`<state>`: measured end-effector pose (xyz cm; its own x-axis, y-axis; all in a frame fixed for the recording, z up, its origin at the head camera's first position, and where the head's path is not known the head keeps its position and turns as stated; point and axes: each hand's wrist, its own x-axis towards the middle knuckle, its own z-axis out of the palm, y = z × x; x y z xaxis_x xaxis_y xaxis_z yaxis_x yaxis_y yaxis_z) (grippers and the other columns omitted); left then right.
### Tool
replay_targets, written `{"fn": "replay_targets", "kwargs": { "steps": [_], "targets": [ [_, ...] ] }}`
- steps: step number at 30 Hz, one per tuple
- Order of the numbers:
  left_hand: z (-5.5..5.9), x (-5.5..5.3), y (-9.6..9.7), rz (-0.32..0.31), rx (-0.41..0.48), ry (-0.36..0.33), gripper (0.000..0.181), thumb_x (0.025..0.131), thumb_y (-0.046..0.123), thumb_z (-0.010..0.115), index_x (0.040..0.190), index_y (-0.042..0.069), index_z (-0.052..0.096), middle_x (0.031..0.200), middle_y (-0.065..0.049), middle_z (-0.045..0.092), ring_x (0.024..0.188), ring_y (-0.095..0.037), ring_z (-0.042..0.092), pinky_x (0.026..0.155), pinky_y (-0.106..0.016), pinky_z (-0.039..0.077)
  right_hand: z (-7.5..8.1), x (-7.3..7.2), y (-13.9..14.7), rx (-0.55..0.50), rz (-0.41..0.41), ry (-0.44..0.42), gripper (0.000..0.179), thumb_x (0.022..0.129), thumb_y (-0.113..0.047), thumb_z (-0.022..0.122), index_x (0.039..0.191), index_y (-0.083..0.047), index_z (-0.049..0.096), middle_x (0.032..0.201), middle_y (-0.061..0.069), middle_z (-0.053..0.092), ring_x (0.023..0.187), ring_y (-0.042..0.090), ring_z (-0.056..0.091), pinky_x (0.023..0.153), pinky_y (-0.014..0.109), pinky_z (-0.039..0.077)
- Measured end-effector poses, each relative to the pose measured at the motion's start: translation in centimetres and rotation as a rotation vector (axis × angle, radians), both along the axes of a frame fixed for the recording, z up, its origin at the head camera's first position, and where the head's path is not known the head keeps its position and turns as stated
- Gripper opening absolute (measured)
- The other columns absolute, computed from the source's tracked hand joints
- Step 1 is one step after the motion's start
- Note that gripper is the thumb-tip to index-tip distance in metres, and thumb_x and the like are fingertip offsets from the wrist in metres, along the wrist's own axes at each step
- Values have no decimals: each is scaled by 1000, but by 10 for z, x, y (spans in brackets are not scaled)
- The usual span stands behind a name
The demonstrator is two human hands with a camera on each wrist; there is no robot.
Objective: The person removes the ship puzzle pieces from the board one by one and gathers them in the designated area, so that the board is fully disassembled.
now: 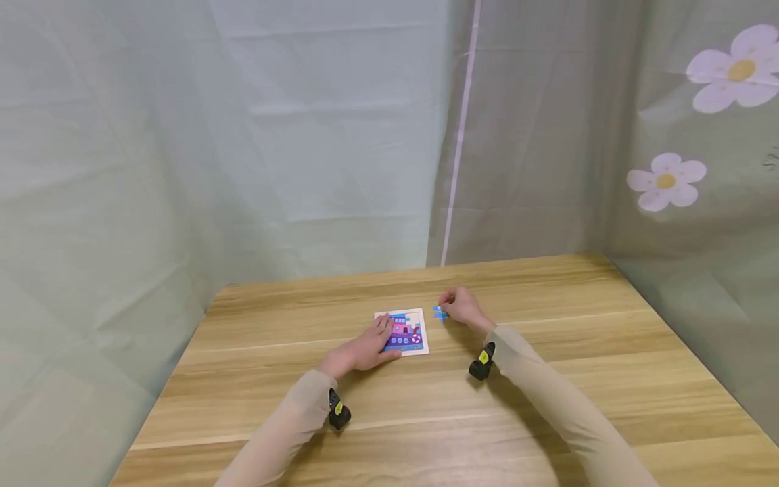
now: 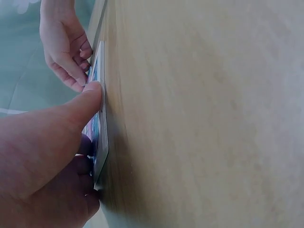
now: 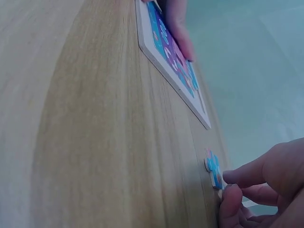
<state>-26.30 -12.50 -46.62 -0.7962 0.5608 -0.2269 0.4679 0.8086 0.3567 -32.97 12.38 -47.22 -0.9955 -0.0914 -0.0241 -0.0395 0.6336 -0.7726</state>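
Note:
A jigsaw puzzle (image 1: 416, 340) in a white frame lies on the table, with a pink and purple ship picture. Its upper right corner shows a pale bare patch in the head view. My left hand (image 1: 368, 343) rests over the puzzle's left side, fingers extended on the picture. In the left wrist view the left thumb (image 2: 88, 102) lies on the frame's near edge. Just right of the frame, my right hand (image 1: 464, 308) pinches a blue puzzle piece (image 3: 214, 172) at its edge between thumb and fingertips, low at the tabletop.
The wood-grain table (image 1: 402, 419) extends around both arms, its far edge close behind the puzzle. Pale cloth hangs (image 1: 328, 135) behind it, and a flowered curtain (image 1: 700, 257) at the right. Each wrist carries a small black camera (image 1: 482, 365).

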Motion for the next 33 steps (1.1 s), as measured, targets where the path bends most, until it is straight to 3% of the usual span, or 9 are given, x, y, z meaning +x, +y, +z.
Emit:
{"fn": "replay_targets", "kwargs": {
  "steps": [7, 15, 24, 33],
  "targets": [
    [-1, 1, 0, 9, -3, -9, 78, 100, 42, 47, 152, -6, 14, 162, -23, 3, 150, -36, 4, 122, -45, 15, 1, 2, 0, 5, -13, -11, 9, 90, -9, 63, 92, -1, 67, 90, 11, 67, 79, 18, 55, 65, 22, 42],
    [-3, 0, -1, 6, -1, 4, 79, 101, 42, 47, 152, -7, 13, 161, -24, 3, 150, -37, 4, 122, -45, 13, 6, 4, -5, 0, 20, 40, 17, 94, -9, 55, 103, 0, 65, 101, 16, 67, 82, 19, 58, 66, 24, 45],
    [-4, -2, -1, -1, -15, 12, 79, 101, 43, 46, 152, -7, 12, 161, -24, 3, 150, -37, 4, 122, -45, 13, 10, 9, -15, -65, 125, 65, 19, 92, -4, 56, 107, 4, 64, 99, 18, 67, 85, 22, 61, 74, 30, 52],
    [-3, -1, -1, 3, -25, 10, 79, 101, 44, 44, 152, -7, 12, 161, -24, 2, 150, -37, 4, 122, -45, 13, 12, 10, -28, -37, 241, 67, 17, 92, -4, 58, 105, 3, 66, 99, 16, 68, 86, 20, 62, 72, 27, 53]
  ]
}}
